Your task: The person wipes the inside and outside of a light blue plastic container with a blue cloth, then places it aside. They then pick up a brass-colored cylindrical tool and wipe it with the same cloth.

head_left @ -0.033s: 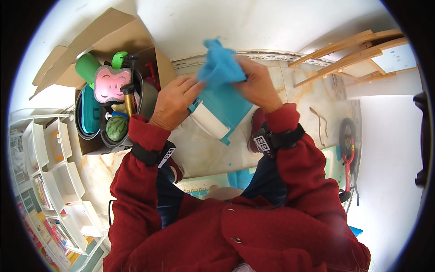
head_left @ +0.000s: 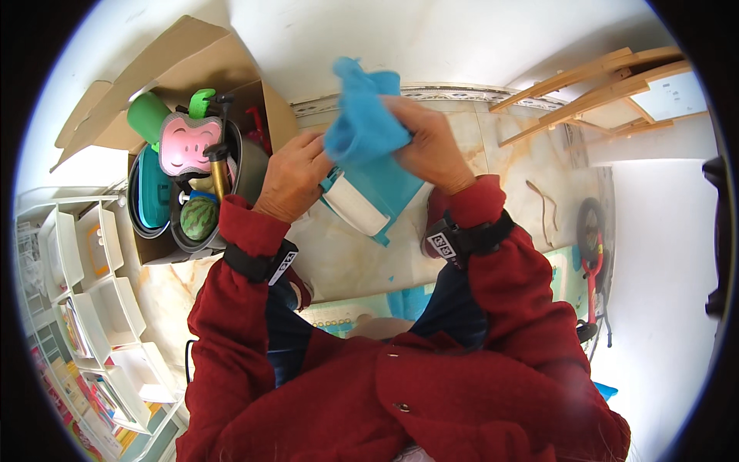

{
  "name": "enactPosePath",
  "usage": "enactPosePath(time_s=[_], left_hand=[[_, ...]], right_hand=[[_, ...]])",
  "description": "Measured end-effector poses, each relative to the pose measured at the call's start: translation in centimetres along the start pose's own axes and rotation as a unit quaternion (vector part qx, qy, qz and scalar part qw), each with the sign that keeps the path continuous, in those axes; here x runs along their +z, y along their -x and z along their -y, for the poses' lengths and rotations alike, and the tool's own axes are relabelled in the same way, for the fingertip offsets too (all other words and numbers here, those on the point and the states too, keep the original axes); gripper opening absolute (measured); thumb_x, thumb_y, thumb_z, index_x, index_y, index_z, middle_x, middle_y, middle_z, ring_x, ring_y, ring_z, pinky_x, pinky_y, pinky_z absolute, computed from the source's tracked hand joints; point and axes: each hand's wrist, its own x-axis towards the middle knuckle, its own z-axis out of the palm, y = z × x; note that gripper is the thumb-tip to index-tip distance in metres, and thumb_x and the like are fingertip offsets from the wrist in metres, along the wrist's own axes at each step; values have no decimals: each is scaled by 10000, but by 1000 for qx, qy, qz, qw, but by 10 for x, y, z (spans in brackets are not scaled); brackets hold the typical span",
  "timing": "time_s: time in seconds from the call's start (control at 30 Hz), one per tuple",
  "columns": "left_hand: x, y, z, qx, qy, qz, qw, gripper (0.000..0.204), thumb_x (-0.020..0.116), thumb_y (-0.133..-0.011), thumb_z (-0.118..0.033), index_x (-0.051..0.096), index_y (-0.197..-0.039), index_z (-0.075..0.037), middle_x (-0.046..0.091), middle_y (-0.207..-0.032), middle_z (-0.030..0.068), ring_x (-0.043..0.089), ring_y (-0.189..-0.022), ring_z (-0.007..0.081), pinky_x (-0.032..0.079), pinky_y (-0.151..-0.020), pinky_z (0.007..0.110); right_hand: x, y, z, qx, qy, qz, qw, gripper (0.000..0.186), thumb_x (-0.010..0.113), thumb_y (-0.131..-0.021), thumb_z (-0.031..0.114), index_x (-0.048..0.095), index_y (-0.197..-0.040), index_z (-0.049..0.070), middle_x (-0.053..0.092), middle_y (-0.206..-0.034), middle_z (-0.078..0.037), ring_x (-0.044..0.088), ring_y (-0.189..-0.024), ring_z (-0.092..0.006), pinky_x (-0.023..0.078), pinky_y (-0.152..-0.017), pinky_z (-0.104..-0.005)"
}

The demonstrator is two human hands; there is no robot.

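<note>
My left hand (head_left: 296, 177) grips the near side of a teal and white container (head_left: 369, 204) held over the floor. My right hand (head_left: 431, 150) is closed on a blue cloth (head_left: 362, 123) that it presses against the top of the container. The cloth bunches up above both hands and hides the container's upper part. Both arms wear red sleeves and a black wrist strap.
An open cardboard box (head_left: 192, 54) at the left holds grey pots, a green cup (head_left: 148, 115), a pink toy (head_left: 188, 142) and a watermelon-patterned ball (head_left: 198, 218). White shelves (head_left: 85, 308) stand at lower left. A wooden rack (head_left: 608, 85) and a small red ride-on toy (head_left: 593, 239) are at right.
</note>
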Motion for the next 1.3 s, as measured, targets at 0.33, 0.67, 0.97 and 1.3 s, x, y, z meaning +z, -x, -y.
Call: enactPosePath(time_s=[0.33, 0.67, 0.97, 1.3], left_hand=[[-18, -8, -4, -27, 61, -49, 997, 416, 622, -716, 34, 612, -1123, -54, 611, -1151, 152, 601, -999, 327, 497, -842, 356], [-36, 2, 27, -225, 360, -233, 875, 313, 526, -862, -58, 583, -1163, 8, 599, -1181, 156, 573, -1089, 245, 446, -963, 356], [-21, 21, 46, -492, 521, -306, 626, 350, 621, -799, 0, 554, -1143, 10, 619, -1056, 84, 602, -932, 205, 503, -837, 338], [21, 12, 9, -565, 717, -68, 403, 349, 506, -907, -104, 470, -1222, 43, 565, -1168, 199, 632, -936, 283, 578, -737, 325]], right_hand=[[-42, -5, -16, 237, 13, 39, 971, 270, 645, -738, 100, 673, -998, 33, 679, -897, -149, 652, -794, -253, 507, -756, -320], [-48, 0, -12, 353, -95, 88, 927, 249, 628, -795, 172, 693, -999, 44, 675, -831, -62, 610, -763, -140, 488, -713, -294], [-55, 3, -15, 372, -313, -31, 873, 326, 632, -856, 272, 650, -1020, -10, 658, -866, -61, 595, -767, -128, 479, -712, -275], [-30, 23, -47, 95, -158, -85, 979, 355, 552, -880, 206, 505, -1150, -19, 588, -1039, -90, 533, -935, -167, 471, -745, -270]])
